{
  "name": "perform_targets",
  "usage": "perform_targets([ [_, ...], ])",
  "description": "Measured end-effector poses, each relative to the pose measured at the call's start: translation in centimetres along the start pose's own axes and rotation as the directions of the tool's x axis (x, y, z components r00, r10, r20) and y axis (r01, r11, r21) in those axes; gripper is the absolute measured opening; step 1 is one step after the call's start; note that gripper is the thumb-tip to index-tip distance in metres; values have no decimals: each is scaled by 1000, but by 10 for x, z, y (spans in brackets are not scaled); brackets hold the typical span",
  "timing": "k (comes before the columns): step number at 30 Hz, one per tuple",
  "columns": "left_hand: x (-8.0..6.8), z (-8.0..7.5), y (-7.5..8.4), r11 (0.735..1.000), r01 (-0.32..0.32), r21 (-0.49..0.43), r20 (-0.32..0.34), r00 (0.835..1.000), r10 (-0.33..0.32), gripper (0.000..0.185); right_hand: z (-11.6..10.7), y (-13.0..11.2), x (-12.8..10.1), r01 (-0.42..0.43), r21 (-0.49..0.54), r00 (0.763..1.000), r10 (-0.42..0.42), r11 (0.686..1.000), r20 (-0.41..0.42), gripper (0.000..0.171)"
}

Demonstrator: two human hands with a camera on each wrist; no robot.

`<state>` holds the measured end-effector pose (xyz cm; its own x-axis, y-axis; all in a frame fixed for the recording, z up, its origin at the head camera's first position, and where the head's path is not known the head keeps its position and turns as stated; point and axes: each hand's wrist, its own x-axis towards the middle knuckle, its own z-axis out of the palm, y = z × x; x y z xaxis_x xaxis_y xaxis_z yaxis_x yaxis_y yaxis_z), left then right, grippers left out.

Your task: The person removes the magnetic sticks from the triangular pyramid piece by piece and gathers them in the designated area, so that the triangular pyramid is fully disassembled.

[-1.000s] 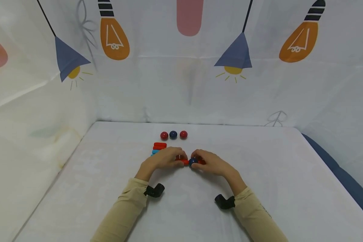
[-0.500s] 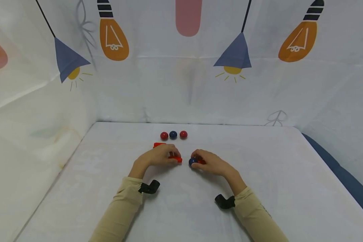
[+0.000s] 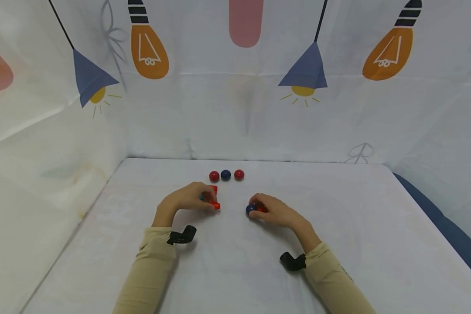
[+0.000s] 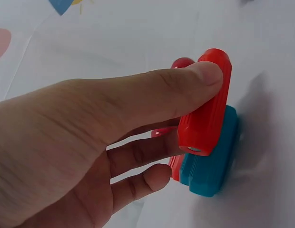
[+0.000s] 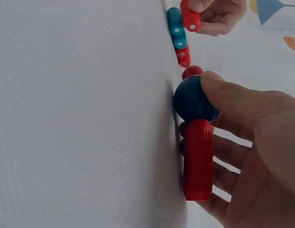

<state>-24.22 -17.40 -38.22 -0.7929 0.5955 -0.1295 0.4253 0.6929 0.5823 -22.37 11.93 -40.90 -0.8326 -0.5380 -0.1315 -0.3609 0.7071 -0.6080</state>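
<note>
In the left wrist view, thumb and fingers of my left hand (image 3: 187, 197) pinch a red plastic rod (image 4: 204, 126) with a metal dot in its end. It sits above a row of lying rods: teal rods (image 5: 175, 20) and red rods (image 5: 182, 52). The left hand covers part of that row in the head view. My right hand (image 3: 275, 211) pinches a dark blue ball (image 5: 191, 99) between thumb and fingers, near the table. Another red rod (image 5: 198, 164) is joined end-on to this ball.
Behind the rods, a red ball (image 3: 214, 176), a blue ball (image 3: 225, 175) and a second red ball (image 3: 239, 175) stand in a row on the white table (image 3: 337, 226). A printed white curtain (image 3: 212, 117) borders the back. Black cameras (image 3: 292, 262) sit at both wrists.
My left hand has carried its red rod leftward, away from the blue ball, to the row of rods. The right hand has stayed in place with the ball.
</note>
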Motion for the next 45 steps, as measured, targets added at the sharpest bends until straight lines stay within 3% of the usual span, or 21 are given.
perform_targets([
  [5,-3,-3,-4,1000,-3,-9,-1,1000,3,8,0,1,0,17,12,1000,-17,1000,-2,35],
  [15,-5,-3,-4,997,74,-39,18,997,-73,9,-1,4,-2,25,31,1000,-25,999,5,36],
  [20,-4,1,-2,996,76,-53,26,997,-74,10,-8,12,-7,16,23,1000,-17,1000,20,42],
  [30,-4,1,1,997,64,-36,32,997,-63,12,-20,27,-13,29,47,993,-34,998,116,18],
  [34,-3,0,7,1000,23,-8,-6,1000,-23,15,-19,23,-11,27,34,991,-31,999,133,19],
  [39,16,19,20,997,-70,43,-72,995,73,24,-14,18,-7,53,30,988,-57,998,142,18],
  [45,40,47,42,982,-190,27,-21,982,190,44,-10,18,-6,87,30,988,-90,996,129,20],
])
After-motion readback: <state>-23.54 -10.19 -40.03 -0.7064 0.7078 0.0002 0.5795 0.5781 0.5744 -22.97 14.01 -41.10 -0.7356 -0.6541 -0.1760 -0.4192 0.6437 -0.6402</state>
